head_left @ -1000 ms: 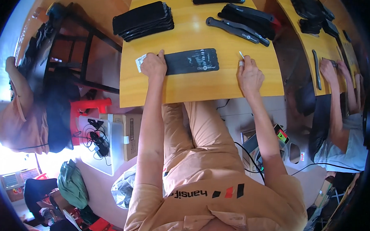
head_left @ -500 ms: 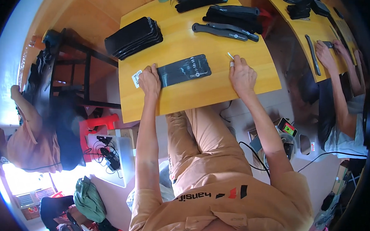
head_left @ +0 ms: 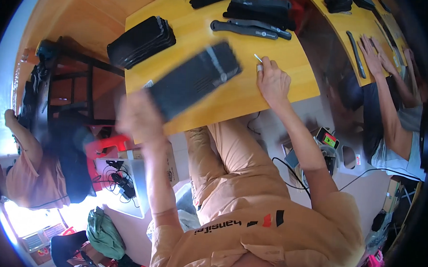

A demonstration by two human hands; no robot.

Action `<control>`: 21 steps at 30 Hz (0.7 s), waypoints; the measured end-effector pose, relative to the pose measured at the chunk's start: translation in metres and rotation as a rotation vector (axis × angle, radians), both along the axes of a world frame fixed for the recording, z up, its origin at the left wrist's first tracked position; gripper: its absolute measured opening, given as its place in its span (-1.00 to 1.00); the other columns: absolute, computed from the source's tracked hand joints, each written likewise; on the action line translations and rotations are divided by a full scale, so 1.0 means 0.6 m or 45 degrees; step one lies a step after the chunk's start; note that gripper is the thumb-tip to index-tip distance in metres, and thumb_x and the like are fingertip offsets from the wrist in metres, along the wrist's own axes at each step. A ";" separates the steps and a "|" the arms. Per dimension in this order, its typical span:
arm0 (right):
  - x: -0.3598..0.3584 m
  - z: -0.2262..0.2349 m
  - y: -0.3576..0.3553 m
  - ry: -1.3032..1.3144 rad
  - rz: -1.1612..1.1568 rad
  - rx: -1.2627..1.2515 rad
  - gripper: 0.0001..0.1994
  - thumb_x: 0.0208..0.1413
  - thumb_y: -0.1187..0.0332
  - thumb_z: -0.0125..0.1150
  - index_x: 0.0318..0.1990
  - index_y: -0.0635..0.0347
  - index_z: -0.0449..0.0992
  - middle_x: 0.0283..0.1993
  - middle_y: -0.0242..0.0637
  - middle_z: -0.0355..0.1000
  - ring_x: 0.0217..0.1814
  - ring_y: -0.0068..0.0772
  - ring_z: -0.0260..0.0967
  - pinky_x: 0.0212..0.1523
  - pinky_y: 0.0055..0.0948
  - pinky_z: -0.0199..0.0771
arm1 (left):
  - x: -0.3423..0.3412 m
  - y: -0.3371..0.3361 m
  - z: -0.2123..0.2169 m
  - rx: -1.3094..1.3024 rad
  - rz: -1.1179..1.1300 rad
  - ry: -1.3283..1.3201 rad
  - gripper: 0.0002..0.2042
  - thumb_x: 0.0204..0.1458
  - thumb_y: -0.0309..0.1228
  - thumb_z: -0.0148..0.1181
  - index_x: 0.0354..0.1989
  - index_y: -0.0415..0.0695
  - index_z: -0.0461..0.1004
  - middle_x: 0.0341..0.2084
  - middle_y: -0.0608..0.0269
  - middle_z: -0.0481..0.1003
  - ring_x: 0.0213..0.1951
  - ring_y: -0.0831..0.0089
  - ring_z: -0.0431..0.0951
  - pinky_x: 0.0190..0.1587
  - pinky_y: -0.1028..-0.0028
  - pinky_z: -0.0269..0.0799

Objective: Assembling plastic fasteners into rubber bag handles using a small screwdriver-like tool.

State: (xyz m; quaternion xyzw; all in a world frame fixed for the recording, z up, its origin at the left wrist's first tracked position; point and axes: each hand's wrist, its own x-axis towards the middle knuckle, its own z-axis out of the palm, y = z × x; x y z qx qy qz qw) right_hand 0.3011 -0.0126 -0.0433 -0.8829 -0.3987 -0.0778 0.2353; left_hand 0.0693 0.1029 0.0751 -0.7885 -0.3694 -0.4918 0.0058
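Note:
My left hand [head_left: 137,117] grips the near end of a flat black package [head_left: 196,78] and holds it lifted above the yellow wooden table [head_left: 234,98]; both are motion-blurred. My right hand [head_left: 272,80] rests on the table to the right of the package, pinching a small white stick-like item [head_left: 258,60] between its fingers. I wear a peach shirt and trousers.
A stack of black packages [head_left: 141,41] lies at the table's far left. Black knife-like tools [head_left: 249,29] and black cases [head_left: 261,10] lie at the far side. Another person's hands [head_left: 370,52] rest on the neighbouring table at right. A seated person [head_left: 35,173] is at left.
My left hand has lifted the black package off the table and pulled it toward the left. My right hand stays on the table with the small white item.

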 end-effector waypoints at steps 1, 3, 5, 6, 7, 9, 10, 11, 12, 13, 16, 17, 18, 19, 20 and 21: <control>-0.001 0.002 -0.006 -0.039 -0.008 0.009 -0.86 -0.02 0.33 0.04 -0.35 0.16 0.30 -0.48 -0.14 0.36 -0.56 -0.07 0.38 -0.57 -0.18 0.37 | -0.018 0.001 0.046 0.021 0.064 -0.155 -0.78 0.06 -0.45 -0.06 -0.56 -0.29 0.40 -0.72 0.30 0.32 -0.63 0.58 0.27 -0.57 0.53 0.21; -0.004 0.004 -0.003 -0.083 0.006 0.031 -0.85 -0.02 0.32 0.05 -0.38 0.18 0.29 -0.51 -0.14 0.34 -0.57 -0.08 0.39 -0.58 -0.18 0.38 | -0.058 -0.002 0.093 -0.238 0.095 -0.497 -0.67 0.13 -0.35 -0.11 -0.63 -0.30 0.30 -0.79 0.31 0.24 -0.65 0.66 0.18 -0.60 0.61 0.11; -0.001 0.004 -0.002 -0.077 0.038 0.000 -0.87 -0.03 0.34 0.04 -0.38 0.18 0.28 -0.49 -0.15 0.32 -0.56 -0.09 0.37 -0.59 -0.20 0.37 | -0.093 0.003 0.085 -0.045 0.246 -0.220 -0.66 0.13 -0.35 -0.10 -0.67 -0.28 0.22 -0.81 0.35 0.12 -0.65 0.68 0.08 -0.63 0.60 0.01; -0.004 0.002 0.004 -0.088 0.055 0.001 -0.87 -0.03 0.34 0.04 -0.38 0.18 0.28 -0.49 -0.15 0.32 -0.56 -0.09 0.37 -0.59 -0.20 0.37 | -0.106 0.003 0.071 -0.071 0.255 -0.225 -0.66 0.12 -0.36 -0.09 -0.68 -0.27 0.20 -0.80 0.35 0.09 -0.65 0.67 0.05 -0.64 0.58 -0.02; -0.008 -0.004 0.008 -0.143 0.100 0.016 -0.86 -0.05 0.36 0.04 -0.35 0.19 0.30 -0.45 -0.14 0.30 -0.51 -0.09 0.36 -0.56 -0.19 0.38 | -0.119 0.000 0.050 -0.102 0.267 -0.232 -0.66 0.11 -0.37 -0.07 -0.68 -0.27 0.18 -0.80 0.35 0.05 -0.65 0.66 0.02 -0.64 0.57 -0.05; -0.015 -0.001 0.021 -0.214 0.191 0.035 -0.85 -0.07 0.39 0.04 -0.32 0.19 0.31 -0.40 -0.13 0.28 -0.45 -0.10 0.35 -0.52 -0.19 0.38 | -0.145 -0.013 0.009 -0.211 0.293 -0.274 -0.68 0.09 -0.40 -0.04 -0.68 -0.28 0.20 -0.79 0.35 0.07 -0.64 0.67 0.04 -0.64 0.56 -0.01; -0.018 0.004 0.023 -0.208 0.206 -0.010 -0.81 -0.09 0.42 0.04 -0.26 0.19 0.32 -0.36 -0.13 0.26 -0.38 -0.10 0.32 -0.45 -0.19 0.38 | -0.149 -0.021 -0.013 -0.275 0.277 -0.349 -0.68 0.09 -0.40 -0.04 -0.68 -0.28 0.20 -0.79 0.35 0.07 -0.63 0.67 0.04 -0.63 0.56 0.00; -0.021 0.010 0.028 -0.203 0.223 -0.051 -0.74 -0.11 0.45 0.03 -0.19 0.19 0.33 -0.32 -0.12 0.23 -0.30 -0.11 0.28 -0.39 -0.19 0.38 | -0.152 -0.031 -0.029 -0.333 0.263 -0.424 -0.69 0.09 -0.41 -0.04 -0.68 -0.28 0.20 -0.79 0.35 0.07 -0.63 0.67 0.04 -0.63 0.56 0.01; -0.020 0.009 0.036 -0.216 0.261 -0.053 -0.74 -0.11 0.45 0.03 -0.19 0.19 0.33 -0.32 -0.12 0.23 -0.30 -0.11 0.28 -0.39 -0.19 0.38 | -0.159 -0.043 -0.042 -0.397 0.312 -0.435 -0.69 0.09 -0.41 -0.04 -0.68 -0.28 0.20 -0.79 0.35 0.08 -0.63 0.67 0.04 -0.62 0.56 0.02; -0.012 0.001 0.047 -0.237 0.287 -0.056 -0.69 -0.12 0.47 0.02 -0.12 0.17 0.33 -0.30 -0.11 0.22 -0.24 -0.12 0.25 -0.31 -0.20 0.35 | -0.163 -0.052 -0.051 -0.460 0.354 -0.444 -0.69 0.09 -0.41 -0.04 -0.68 -0.29 0.20 -0.79 0.35 0.08 -0.62 0.67 0.05 -0.62 0.57 0.03; -0.003 -0.007 0.069 -0.309 0.371 -0.070 -0.62 -0.11 0.49 -0.01 -0.04 0.15 0.32 -0.29 -0.11 0.22 -0.18 -0.14 0.21 -0.19 -0.21 0.29 | -0.183 -0.076 -0.081 -0.544 0.394 -0.564 -0.69 0.08 -0.40 -0.03 -0.66 -0.30 0.21 -0.79 0.35 0.10 -0.62 0.67 0.06 -0.60 0.56 0.04; -0.002 -0.008 0.071 -0.322 0.409 -0.067 -0.62 -0.10 0.49 -0.02 -0.03 0.15 0.32 -0.29 -0.12 0.22 -0.18 -0.14 0.20 -0.16 -0.21 0.26 | -0.187 -0.083 -0.089 -0.553 0.423 -0.602 -0.69 0.08 -0.40 -0.03 -0.66 -0.31 0.22 -0.79 0.35 0.10 -0.62 0.67 0.07 -0.60 0.56 0.05; 0.000 -0.007 0.067 -0.334 0.425 -0.075 -0.62 -0.10 0.49 -0.02 -0.03 0.15 0.32 -0.29 -0.12 0.22 -0.18 -0.14 0.20 -0.16 -0.21 0.26 | -0.192 -0.089 -0.099 -0.571 0.423 -0.648 -0.69 0.09 -0.39 -0.04 -0.65 -0.31 0.22 -0.79 0.34 0.12 -0.62 0.66 0.07 -0.59 0.56 0.06; -0.002 -0.002 0.067 -0.379 0.475 0.004 -0.63 -0.08 0.48 -0.04 -0.03 0.15 0.33 -0.27 -0.13 0.22 -0.18 -0.14 0.20 -0.15 -0.22 0.25 | -0.194 -0.093 -0.105 -0.573 0.441 -0.663 -0.69 0.09 -0.39 -0.04 -0.65 -0.31 0.22 -0.79 0.34 0.12 -0.62 0.66 0.07 -0.59 0.56 0.06; -0.005 0.003 0.066 -0.423 0.520 0.083 -0.64 -0.06 0.47 -0.06 -0.03 0.16 0.34 -0.26 -0.13 0.22 -0.18 -0.13 0.19 -0.14 -0.23 0.24 | -0.192 -0.096 -0.110 -0.558 0.443 -0.699 -0.67 0.09 -0.38 -0.05 -0.68 -0.28 0.20 -0.79 0.39 0.10 -0.62 0.68 0.06 -0.59 0.58 0.03; -0.012 0.008 0.059 -0.433 0.532 0.078 -0.64 -0.06 0.47 -0.06 -0.03 0.16 0.34 -0.26 -0.13 0.22 -0.18 -0.13 0.19 -0.14 -0.23 0.24 | -0.190 -0.100 -0.113 -0.544 0.441 -0.733 -0.65 0.10 -0.36 -0.06 -0.70 -0.25 0.19 -0.78 0.45 0.09 -0.62 0.70 0.04 -0.60 0.59 0.00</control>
